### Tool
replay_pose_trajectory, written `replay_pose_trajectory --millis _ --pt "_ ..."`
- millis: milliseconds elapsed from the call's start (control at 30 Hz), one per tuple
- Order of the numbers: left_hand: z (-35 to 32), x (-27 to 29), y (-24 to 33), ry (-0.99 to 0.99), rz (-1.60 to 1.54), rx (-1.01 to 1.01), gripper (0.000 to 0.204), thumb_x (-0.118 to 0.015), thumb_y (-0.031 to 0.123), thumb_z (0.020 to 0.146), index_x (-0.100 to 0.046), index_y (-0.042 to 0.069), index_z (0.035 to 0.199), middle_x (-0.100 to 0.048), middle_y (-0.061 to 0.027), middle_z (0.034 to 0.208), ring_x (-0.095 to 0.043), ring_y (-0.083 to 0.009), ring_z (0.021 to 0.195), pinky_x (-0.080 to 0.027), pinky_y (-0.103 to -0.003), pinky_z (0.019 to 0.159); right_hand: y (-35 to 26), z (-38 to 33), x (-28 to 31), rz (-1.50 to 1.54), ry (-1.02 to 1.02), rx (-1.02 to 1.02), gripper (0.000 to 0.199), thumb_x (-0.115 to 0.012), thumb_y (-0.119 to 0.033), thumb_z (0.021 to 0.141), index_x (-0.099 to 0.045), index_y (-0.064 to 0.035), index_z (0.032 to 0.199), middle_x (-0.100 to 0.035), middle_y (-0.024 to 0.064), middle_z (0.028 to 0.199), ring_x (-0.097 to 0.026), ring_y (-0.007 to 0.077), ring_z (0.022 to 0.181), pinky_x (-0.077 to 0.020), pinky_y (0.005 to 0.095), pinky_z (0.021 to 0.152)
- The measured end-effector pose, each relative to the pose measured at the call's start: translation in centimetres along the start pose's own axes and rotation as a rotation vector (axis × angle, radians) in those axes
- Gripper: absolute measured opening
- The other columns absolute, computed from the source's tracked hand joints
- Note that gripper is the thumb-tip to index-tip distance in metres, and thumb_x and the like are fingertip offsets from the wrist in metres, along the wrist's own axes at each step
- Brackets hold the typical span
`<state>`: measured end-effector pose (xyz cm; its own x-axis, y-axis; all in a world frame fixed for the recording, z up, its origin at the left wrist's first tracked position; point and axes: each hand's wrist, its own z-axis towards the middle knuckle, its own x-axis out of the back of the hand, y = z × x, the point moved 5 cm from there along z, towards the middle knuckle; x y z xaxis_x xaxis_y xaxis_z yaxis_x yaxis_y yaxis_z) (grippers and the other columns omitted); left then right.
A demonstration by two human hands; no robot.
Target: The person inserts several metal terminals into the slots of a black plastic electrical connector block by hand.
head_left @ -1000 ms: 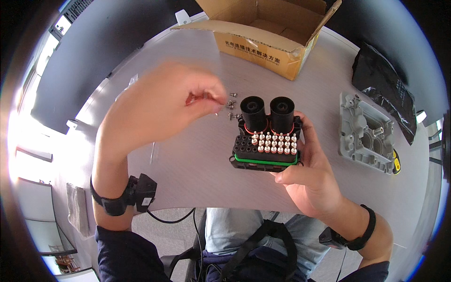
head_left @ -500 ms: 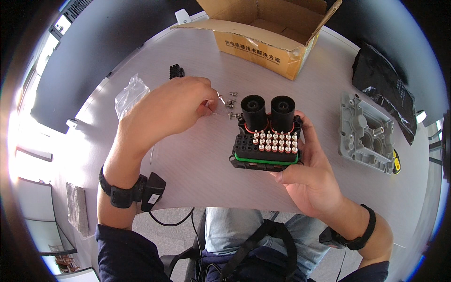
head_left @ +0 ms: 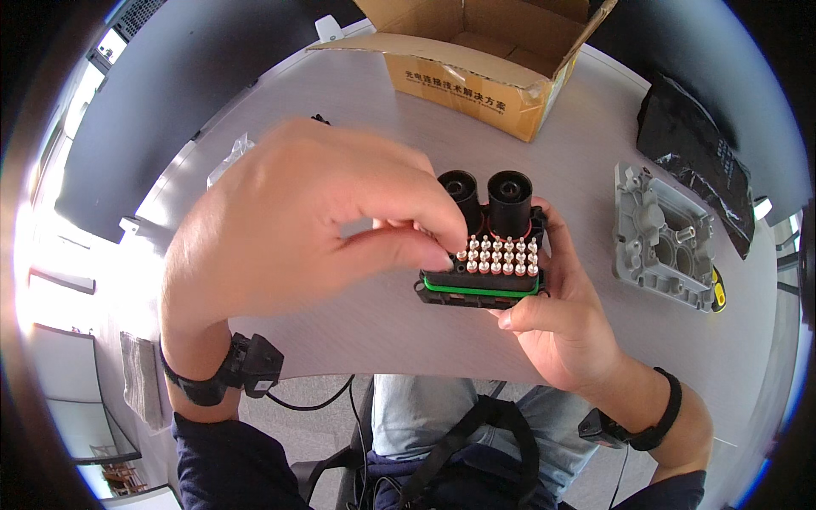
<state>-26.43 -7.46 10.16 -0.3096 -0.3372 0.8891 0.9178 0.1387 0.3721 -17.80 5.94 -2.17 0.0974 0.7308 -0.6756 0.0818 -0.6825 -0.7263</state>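
Pinching something too small to identify, the left hand (head_left: 297,229) brings thumb and forefinger to the near-left corner of the pin field on the black connector block (head_left: 484,259), which the right hand (head_left: 557,327) grips from below above the grey table (head_left: 357,314); most pins appear seated.

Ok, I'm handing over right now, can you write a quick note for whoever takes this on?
Left hand: raised over the table, fingertips pinched at the left edge of the pin rows; whether it holds a small part cannot be told.
Right hand: holds the black connector block from below, above the table.
Grey cast housing lies to the right, cardboard box at the far edge.
Done: block in hand, pin rows look full.
Left: housing not yet joined to the block.
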Motion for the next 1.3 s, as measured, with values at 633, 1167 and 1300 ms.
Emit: replay_pose_trajectory --millis 633,1167,1300 --pt "0.2 -1.9 -0.4 -0.027 -0.03 0.048 0.013 -0.078 0.016 0.074 -0.07 0.009 0.081 -0.068 -0.0025 0.072 -0.062 -0.0137 0.056 -0.046 -0.025 0.049 -0.1 0.1 -0.1 0.039 -0.007 0.006 0.094 -0.055 0.022 0.06 -0.024 -0.0141 0.141 -0.044 0.007 0.129 -0.048 0.0205 0.121 -0.0428 0.0344 0.097" --pt "-0.8 -3.5 -8.6 -0.151 0.222 0.323 0.019 -0.065 0.006 0.083 -0.062 0.003 0.101 -0.064 -0.0109 0.095 -0.063 -0.0249 0.081 -0.051 -0.034 0.073 -0.1 -0.1 -0.2 0.003 0.042 -0.004 0.099 -0.047 0.022 0.056 -0.021 -0.0154 0.144 -0.044 0.01 0.133 -0.049 0.025 0.122 -0.0417 0.0369 0.096" --pt "-0.5 -4.2 -8.4 -0.015 0.226 0.23 0.021 -0.063 0.002 0.084 -0.06 0.003 0.105 -0.063 -0.0113 0.096 -0.063 -0.0262 0.084 -0.051 -0.034 0.076 -0.2 -0.1 -0.3 -0.019 0.056 -0.014 0.099 -0.047 0.021 0.056 -0.022 -0.0158 0.144 -0.044 0.0094 0.133 -0.05 0.0245 0.12 -0.043 0.035 0.092"
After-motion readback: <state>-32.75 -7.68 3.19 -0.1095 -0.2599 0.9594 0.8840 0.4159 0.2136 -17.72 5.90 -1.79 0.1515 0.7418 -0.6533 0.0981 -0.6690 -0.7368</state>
